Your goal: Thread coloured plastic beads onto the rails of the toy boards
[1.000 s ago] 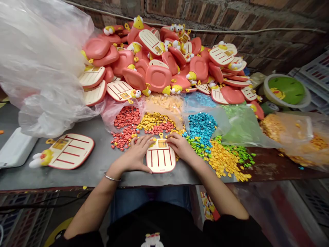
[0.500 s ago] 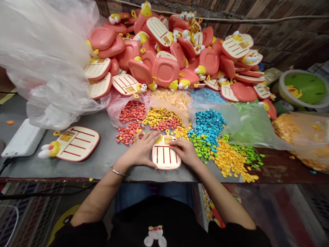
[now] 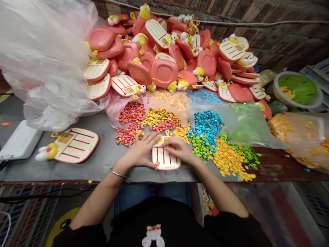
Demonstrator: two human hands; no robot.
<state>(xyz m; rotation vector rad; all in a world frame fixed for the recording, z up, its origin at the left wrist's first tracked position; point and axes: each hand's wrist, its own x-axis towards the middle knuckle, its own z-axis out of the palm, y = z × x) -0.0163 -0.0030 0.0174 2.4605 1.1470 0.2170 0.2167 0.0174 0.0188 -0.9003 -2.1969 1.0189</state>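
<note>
A cream board [image 3: 167, 161] with a red rim and red slots lies flat at the table's front edge. My left hand [image 3: 142, 149] holds its left side, thumb at the lower edge and fingers over the yellow top. Over the board's upper right, my right hand [image 3: 180, 149] has its fingertips pinched together; whatever is between them is too small to make out. One red piece [image 3: 157, 163] sits at the bottom of the leftmost slot. Behind the board are loose red pieces [image 3: 131, 113], yellow pieces [image 3: 230, 157], blue pieces [image 3: 207, 125] and green pieces [image 3: 202, 145].
A second board [image 3: 77, 145] lies at the left beside a white box [image 3: 22, 140]. Red-backed boards [image 3: 164, 72] are heaped along the wall. Plastic bags [image 3: 252, 127] stand behind the pieces, a large one [image 3: 51, 65] at left. A round tub [image 3: 298, 89] is at right.
My right hand has moved left across the upper part of the board. A red piece now shows at the bottom of the leftmost slot. The camera view has shifted slightly.
</note>
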